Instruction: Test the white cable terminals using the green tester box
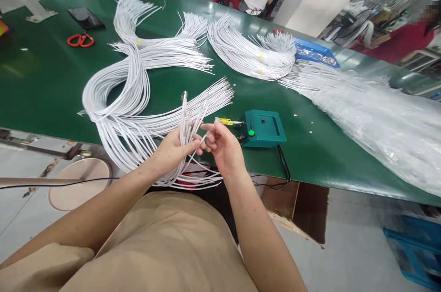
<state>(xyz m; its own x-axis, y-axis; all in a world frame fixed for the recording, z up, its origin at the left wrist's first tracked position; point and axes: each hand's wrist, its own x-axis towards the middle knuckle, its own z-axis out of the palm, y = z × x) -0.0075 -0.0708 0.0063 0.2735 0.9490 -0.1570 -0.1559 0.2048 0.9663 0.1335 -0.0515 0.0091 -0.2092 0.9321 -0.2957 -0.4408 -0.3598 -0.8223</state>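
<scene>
I see my left hand (174, 148) raised at the near edge of the table, palm toward me, fingers wrapped around a fan of white cables (188, 120) whose tips stand upright above the fist. My right hand (220, 143) sits just beside it, thumb and forefinger pinched on a single cable end (206, 137) drawn from that fan, the remaining fingers curled loosely. Both forearms reach up from my lap, and the held cables trail down and left into a large looped bundle (117, 94) lying on the green table (41, 81). Just beyond my right hand stands a small teal box (263, 127) with a green button. Farther back lie more white bundles (248, 51), red scissors (80, 40), a dark tablet (85, 17) and a blue tray (315, 53); clear plastic wrap (379, 117) spreads across the right. Other people work at benches behind.
</scene>
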